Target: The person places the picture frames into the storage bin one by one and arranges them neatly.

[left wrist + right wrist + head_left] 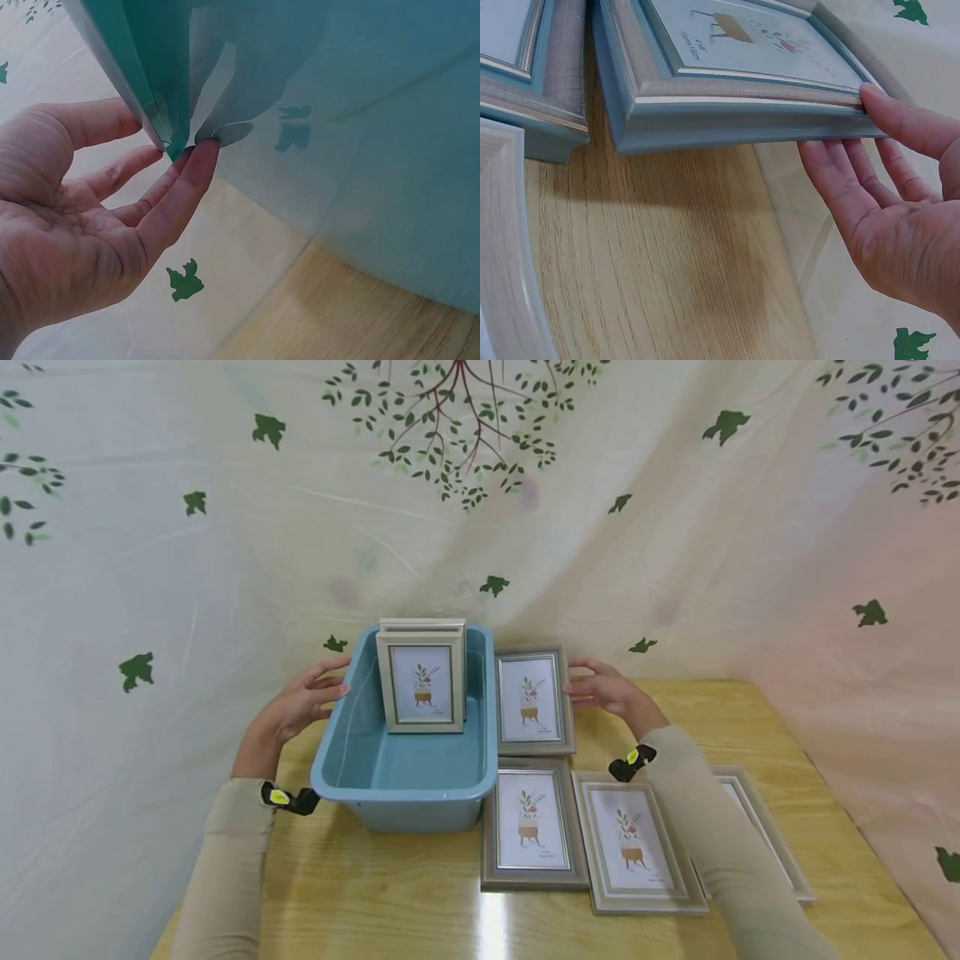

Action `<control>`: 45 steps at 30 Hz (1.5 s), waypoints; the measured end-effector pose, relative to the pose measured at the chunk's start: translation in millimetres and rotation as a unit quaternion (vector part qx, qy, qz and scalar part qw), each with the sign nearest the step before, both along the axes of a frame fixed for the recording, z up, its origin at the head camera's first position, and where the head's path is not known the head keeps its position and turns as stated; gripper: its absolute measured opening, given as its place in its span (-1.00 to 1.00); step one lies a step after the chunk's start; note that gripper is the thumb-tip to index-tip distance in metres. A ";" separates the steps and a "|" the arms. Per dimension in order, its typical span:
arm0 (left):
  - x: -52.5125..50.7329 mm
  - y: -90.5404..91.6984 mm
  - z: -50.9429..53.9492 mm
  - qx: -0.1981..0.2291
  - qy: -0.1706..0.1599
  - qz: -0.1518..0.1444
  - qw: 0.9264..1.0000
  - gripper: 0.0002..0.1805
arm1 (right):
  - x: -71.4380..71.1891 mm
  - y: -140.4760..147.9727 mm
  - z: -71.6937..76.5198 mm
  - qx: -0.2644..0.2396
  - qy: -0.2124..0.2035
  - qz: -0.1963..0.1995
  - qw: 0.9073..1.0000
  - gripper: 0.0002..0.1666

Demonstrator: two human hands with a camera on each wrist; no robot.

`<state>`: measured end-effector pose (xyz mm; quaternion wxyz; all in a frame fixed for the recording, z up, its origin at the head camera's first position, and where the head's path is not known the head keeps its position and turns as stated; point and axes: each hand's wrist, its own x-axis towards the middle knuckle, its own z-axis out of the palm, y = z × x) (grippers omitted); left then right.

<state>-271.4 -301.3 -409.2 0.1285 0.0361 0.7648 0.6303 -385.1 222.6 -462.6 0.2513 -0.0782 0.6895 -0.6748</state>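
Note:
A blue plastic basin [427,795] stands on the table, with picture frames [382,685] upright inside, one in front of another. My left hand [303,697] holds the basin's left rim; in the left wrist view the thumb and fingertips [196,161] meet the rim's edge. On the other side, my right hand [607,689] grips the right edge of a grey-brown picture frame [567,727] beside the basin. The right wrist view shows the thumb on top of this frame [705,116] and the fingers underneath, with its edge raised off the table.
Nearer me lie another grey-brown frame [491,860], a cream frame [600,893] and a pale frame [780,835] partly covered by my right sleeve. All hold plant-pot prints where visible. A leaf-patterned cloth [420,543] hangs behind the wooden table [375,893].

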 end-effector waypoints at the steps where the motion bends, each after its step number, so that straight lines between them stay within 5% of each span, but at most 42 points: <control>1: -0.4 -0.4 -0.1 -0.001 0.000 0.001 1.000 -0.24 | 0.8 -0.7 1.1 -0.006 0.003 -0.003 1.000 -0.33; 17: -2.2 0.0 4.7 0.004 -0.001 -0.003 1.000 -0.24 | 7.9 -3.5 13.9 0.023 0.068 -0.073 0.995 -0.41; 45: 1.4 1.2 0.2 -0.003 -0.002 0.009 1.000 -0.23 | 24.0 18.1 35.4 0.004 0.110 -0.101 0.989 -0.41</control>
